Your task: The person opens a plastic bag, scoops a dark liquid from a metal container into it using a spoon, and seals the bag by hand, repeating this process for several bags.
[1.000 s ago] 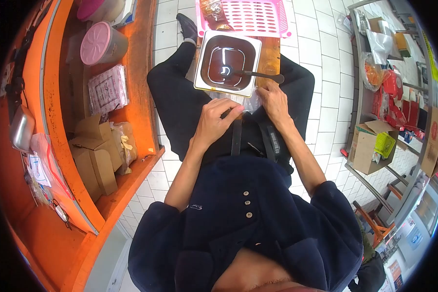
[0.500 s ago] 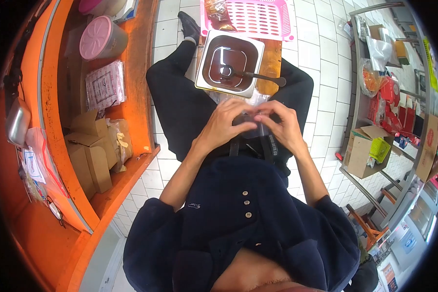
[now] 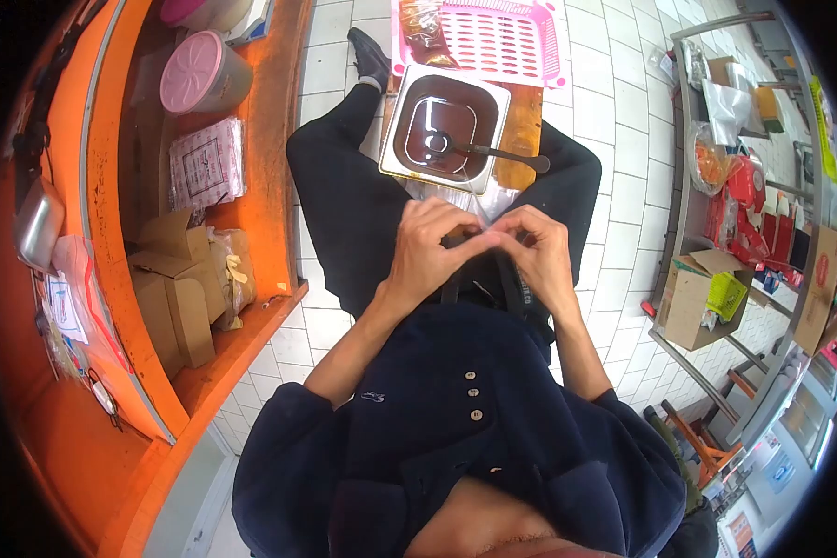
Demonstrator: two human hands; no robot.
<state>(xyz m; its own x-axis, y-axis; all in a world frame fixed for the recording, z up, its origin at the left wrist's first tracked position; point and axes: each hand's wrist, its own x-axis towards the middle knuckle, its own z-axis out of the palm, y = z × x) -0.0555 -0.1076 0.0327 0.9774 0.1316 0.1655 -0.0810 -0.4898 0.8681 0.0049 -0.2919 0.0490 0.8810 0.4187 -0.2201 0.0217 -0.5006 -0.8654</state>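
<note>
My left hand [image 3: 430, 244] and my right hand [image 3: 538, 246] meet over my lap, thumbs and fingertips pinched together. Between them is a thin clear plastic bag, mostly hidden by the fingers. More clear plastic bags [image 3: 498, 201] lie just beyond my hands, at the near edge of a wooden stool [image 3: 523, 116]. On that stool stands a square metal pan [image 3: 498, 112] of dark brown liquid [image 3: 428, 116]. A ladle [image 3: 507, 156] rests in it, its dark handle over the right rim.
Behind the pan is a pink basket [image 3: 553, 46] holding a filled bag of brown liquid [image 3: 425, 35]. To the left, an orange shelf [image 3: 279, 186] holds a pink-lidded tub [image 3: 195, 74], wrapped packs [image 3: 205, 163] and cardboard boxes [image 3: 172, 298]. A metal rack [image 3: 671, 186] with a cardboard box [image 3: 693, 302] stands right.
My hands have come together, fingertips now touching where there was a gap with clear plastic between them. The view has shifted slightly; pan and ladle stay put.
</note>
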